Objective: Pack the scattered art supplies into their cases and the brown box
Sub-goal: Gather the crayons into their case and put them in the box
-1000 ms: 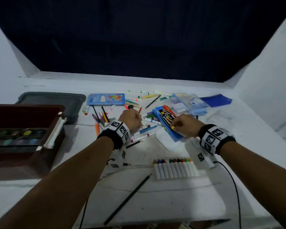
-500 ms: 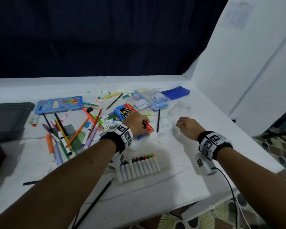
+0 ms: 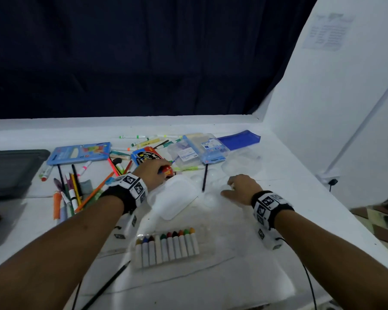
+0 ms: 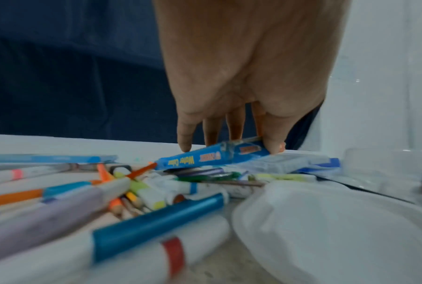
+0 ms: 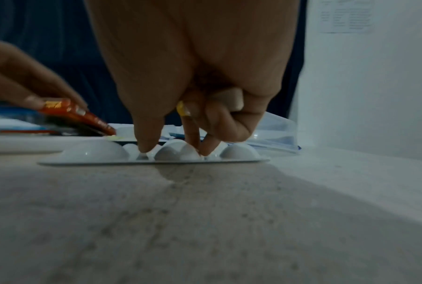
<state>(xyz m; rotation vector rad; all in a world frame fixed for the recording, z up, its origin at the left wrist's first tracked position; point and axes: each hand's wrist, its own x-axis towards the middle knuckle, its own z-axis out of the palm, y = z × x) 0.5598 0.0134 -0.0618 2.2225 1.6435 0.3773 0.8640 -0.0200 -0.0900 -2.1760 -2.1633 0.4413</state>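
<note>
Left hand (image 4: 241, 80): fingers clasp the watercolour box (image 4: 212, 156), lifted at one end over the marker heap (image 3: 76, 189), mid-desk (image 3: 211, 287); long axis runs left-right across the fingers. Right hand (image 3: 242, 190): fingertips (image 5: 146, 146) on the upturned white palette (image 5: 103, 151), a yellow crayon (image 5: 182, 109) tucked inside; nearer the desk's right edge.

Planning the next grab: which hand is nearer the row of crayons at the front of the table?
Left. The left hand grips the blue box just beyond the row of crayons; the right hand sits farther right on the white palette.
</note>
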